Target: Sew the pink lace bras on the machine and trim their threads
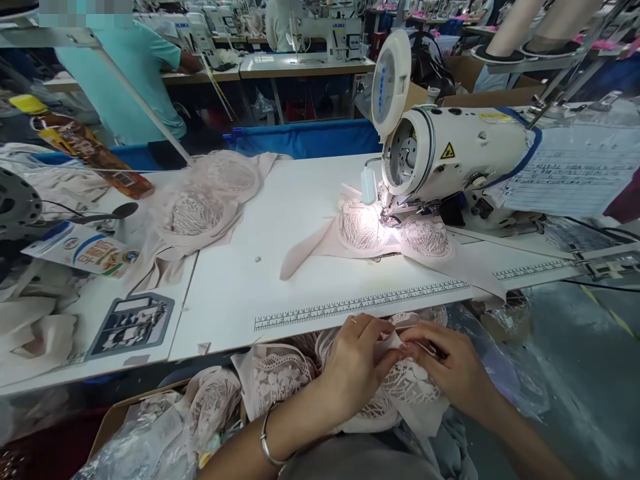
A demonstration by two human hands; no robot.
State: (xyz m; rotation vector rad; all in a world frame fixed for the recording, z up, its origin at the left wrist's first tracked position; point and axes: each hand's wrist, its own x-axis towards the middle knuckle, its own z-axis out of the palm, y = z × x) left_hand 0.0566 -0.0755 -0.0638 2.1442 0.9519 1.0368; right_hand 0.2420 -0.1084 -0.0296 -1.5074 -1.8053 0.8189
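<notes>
My left hand [357, 363] and my right hand [450, 367] meet just below the table's front edge. Both are closed on a pale pink lace bra piece [400, 390] held over my lap, pinching its upper edge between the fingertips. A silver bangle [267, 440] sits on my left wrist. On the white table [300, 220] another pale pink lace bra [380, 237] lies under the needle of the white sewing machine [450, 160], lit by its lamp.
A pile of lace pieces [205, 200] lies at the table's left. A cardboard box with bagged lace pieces [165, 427] stands at lower left. A bottle [85, 147], a packet [85, 250] and a paper sheet [575, 173] are nearby. A person in teal [130, 73] stands beyond.
</notes>
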